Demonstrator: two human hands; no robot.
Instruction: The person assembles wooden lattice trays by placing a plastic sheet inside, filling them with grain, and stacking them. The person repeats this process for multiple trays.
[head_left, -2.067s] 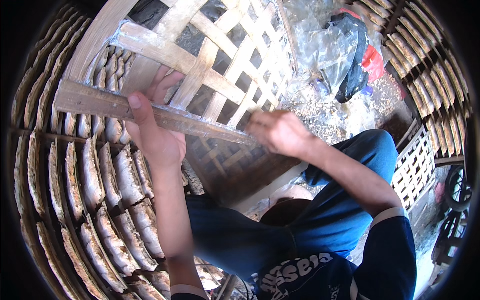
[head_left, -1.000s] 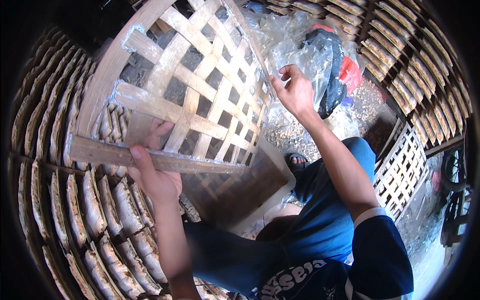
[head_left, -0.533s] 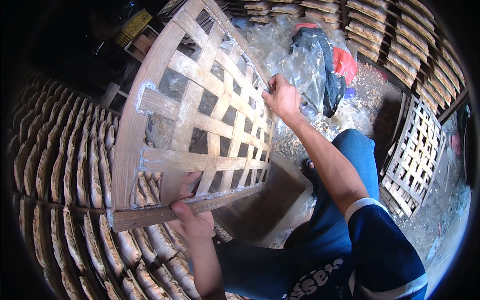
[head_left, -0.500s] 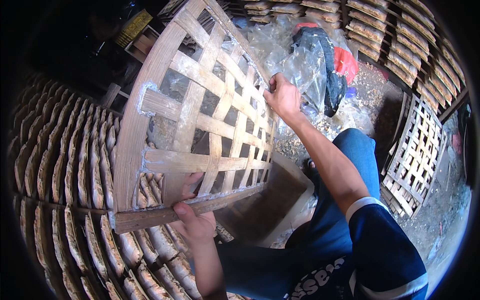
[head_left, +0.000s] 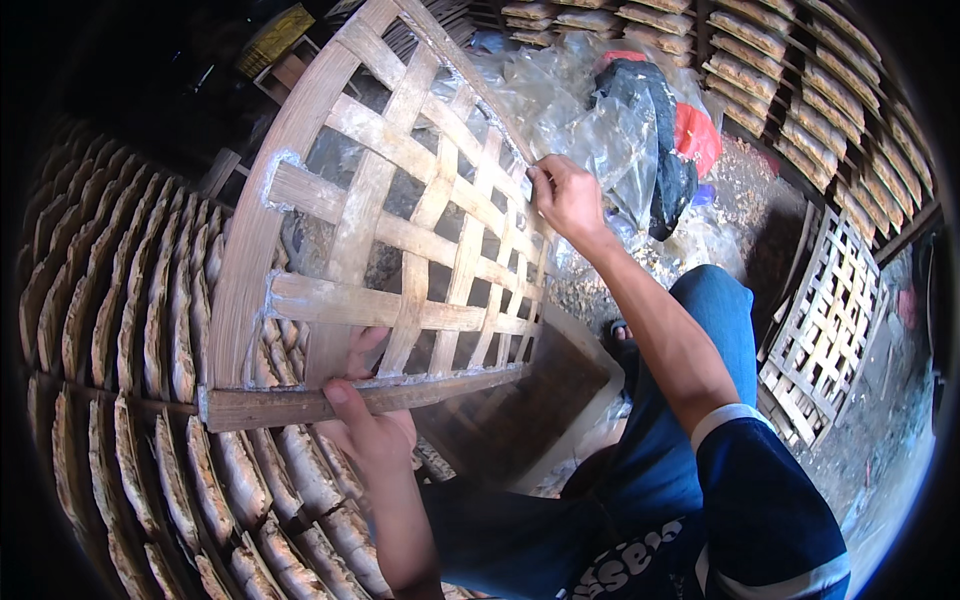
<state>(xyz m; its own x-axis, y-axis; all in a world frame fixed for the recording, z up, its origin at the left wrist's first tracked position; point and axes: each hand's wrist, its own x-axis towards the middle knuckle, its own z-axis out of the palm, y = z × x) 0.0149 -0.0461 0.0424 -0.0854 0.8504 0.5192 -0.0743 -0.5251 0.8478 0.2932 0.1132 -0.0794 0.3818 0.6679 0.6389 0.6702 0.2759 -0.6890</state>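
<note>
A flat panel of woven wooden slats in a wooden frame (head_left: pixel 240 250) is held up tilted before me, with pale residue along its joints. My left hand (head_left: pixel 365 430) grips the near frame bar, thumb on the outer face and fingertips showing through the lattice behind. At the panel's far right edge my right hand (head_left: pixel 568 200) is closed, its thumb and bent fingers pinching the frame bar. Part of that hand's grip is hidden. Beneath the panel, a box-like container (head_left: pixel 580 410) with a pale rim is partly covered.
Rows of curved, ragged-edged pieces (head_left: pixel 130 300) stand on racks at left; similar stacks (head_left: pixel 745 75) line the far right. Clear plastic sheeting (head_left: pixel 560 100) with dark and red bags (head_left: pixel 697 138) lies ahead. Another woven panel (head_left: pixel 825 320) leans at right. A yellow crate (head_left: pixel 272 42) sits far left.
The panel has shifted a little left and its near bar has risen slightly. My left hand has moved left and up with it; my right hand keeps its hold at the far edge.
</note>
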